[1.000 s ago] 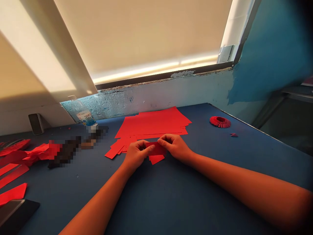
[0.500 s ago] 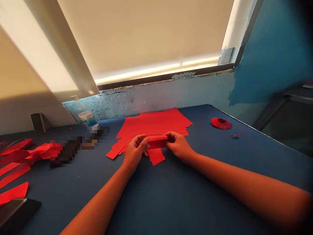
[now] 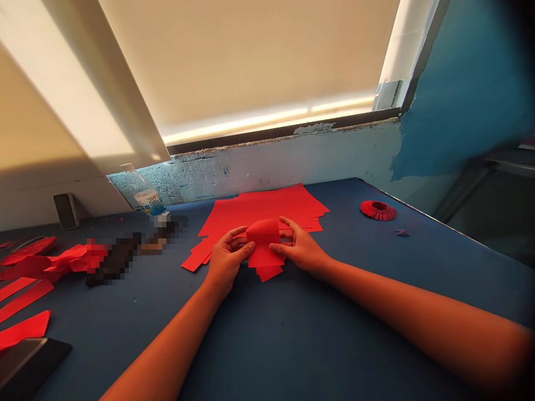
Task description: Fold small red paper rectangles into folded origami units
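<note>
**Curled red paper piece [image 3: 262, 239], held in both hands**

Left hand [image 3: 227, 262] and right hand [image 3: 301, 249] stood together, pinching it from either side, over a stack of red paper sheets [image 3: 267, 203] on the blue surface [image 3: 334, 312]. Judged light, soft, easily creased; best held by its edges. Red paper ring [image 3: 378, 210] lay well right.

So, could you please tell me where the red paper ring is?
In the head view, the red paper ring lies on the blue tabletop, right of the red paper stack, beside a small red scrap.
</note>
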Tool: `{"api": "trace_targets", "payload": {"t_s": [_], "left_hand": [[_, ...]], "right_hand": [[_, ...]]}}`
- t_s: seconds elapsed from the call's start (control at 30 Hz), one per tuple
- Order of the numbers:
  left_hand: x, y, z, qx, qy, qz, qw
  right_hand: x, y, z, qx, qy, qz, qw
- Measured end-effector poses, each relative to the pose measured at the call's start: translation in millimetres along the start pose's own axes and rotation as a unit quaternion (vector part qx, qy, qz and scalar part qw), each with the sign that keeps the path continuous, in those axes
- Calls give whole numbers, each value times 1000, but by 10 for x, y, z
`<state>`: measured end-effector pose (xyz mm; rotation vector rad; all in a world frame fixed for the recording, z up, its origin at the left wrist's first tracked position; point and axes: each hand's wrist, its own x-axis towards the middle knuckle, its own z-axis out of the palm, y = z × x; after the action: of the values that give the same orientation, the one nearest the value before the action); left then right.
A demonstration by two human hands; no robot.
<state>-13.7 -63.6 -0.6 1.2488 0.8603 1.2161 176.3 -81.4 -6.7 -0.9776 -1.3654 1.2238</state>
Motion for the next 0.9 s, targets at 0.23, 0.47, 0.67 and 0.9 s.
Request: {"api": "trace_targets", "payload": {"t_s": [0.23,0.47,0.67,0.9], "left_hand": [[-45,52,52,-2,0,-10,1000],[-15,-2,18,40,-44,-22,998],[1,-16,-2,5,0,-30,1000],[-3,-1,12,77,-43,-8,996]], "right_hand": [[-27,-18,17,-32,-40,-49,997],[-29,-5,28,15,-61,-72,995],[20,108,-7,-22,28,-29,999],[23,104,8,-15,14,-86,996]]}}
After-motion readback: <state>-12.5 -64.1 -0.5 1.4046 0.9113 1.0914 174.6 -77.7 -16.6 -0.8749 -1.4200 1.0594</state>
